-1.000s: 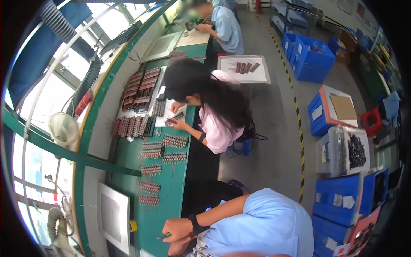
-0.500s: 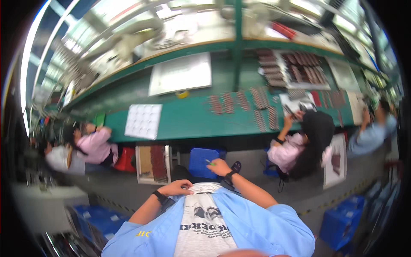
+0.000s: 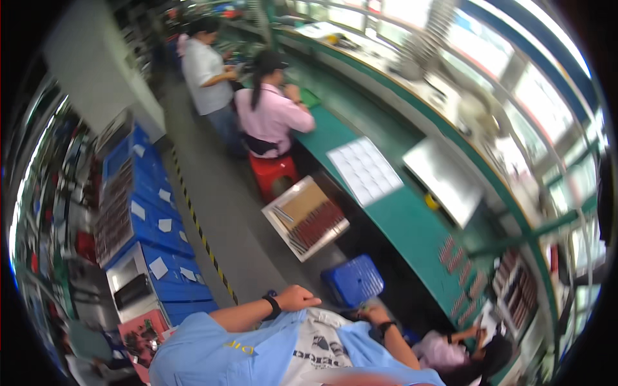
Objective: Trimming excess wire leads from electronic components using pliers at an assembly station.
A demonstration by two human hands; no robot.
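My left hand [image 3: 299, 298] is in front of my waist, over the grey floor. Its fingers point right, loosely bent, and nothing shows in them. My right hand [image 3: 374, 314] is just beyond my shirt, close to a blue plastic stool [image 3: 355, 280]. Its fingers are closed on a thin green tool [image 3: 365, 310], of which only a small green bit shows, too blurred to name its kind. Neither hand touches the stool. Left of the stool is a white-framed tray [image 3: 278, 214] with rows of dark red parts at one end.
A long green workbench [image 3: 386, 235] runs diagonally, with a white gridded sheet [image 3: 365, 170] on it. A person in pink sits on a red stool [image 3: 273, 175]; another works at lower right [image 3: 438, 352]. Blue crates [image 3: 158, 222] line the left, beside a yellow-black floor line [image 3: 196, 228].
My view has swung left, bringing the aisle and blue crates in. My left hand has moved away from my shirt hem. My right hand has lowered toward my waist, still with the green tool.
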